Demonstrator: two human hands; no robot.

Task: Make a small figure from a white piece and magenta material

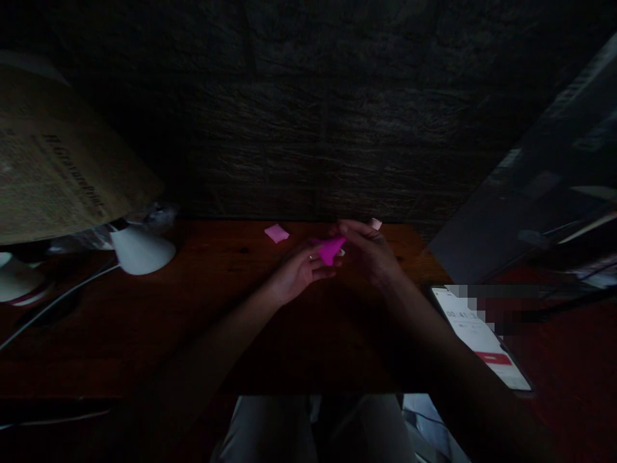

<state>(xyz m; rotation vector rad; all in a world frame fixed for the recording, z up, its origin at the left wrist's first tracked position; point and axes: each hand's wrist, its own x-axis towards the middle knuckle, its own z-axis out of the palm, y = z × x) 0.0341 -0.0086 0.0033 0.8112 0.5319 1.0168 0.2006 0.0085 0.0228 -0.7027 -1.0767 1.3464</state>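
Observation:
A bright magenta piece, looking like folded paper (331,251), is held above the wooden table between my two hands. My left hand (297,275) grips it from the left, with a ring on one finger and the lower fingers stretched out beneath. My right hand (373,251) pinches at its upper right edge, fingertips close together. A small whitish spot shows behind the magenta paper, too small to name. On the table to the left lies a flat pink folded piece (276,233). Beyond my right hand, a pale pink piece (376,224) is partly hidden.
A dark brick-patterned wall (318,128) rises behind the table (202,321). At left stand a white cone-shaped base (143,249), a cable and a large printed brown paper bag (67,154). A phone (475,334) showing a timer lies at the right edge. The scene is dim.

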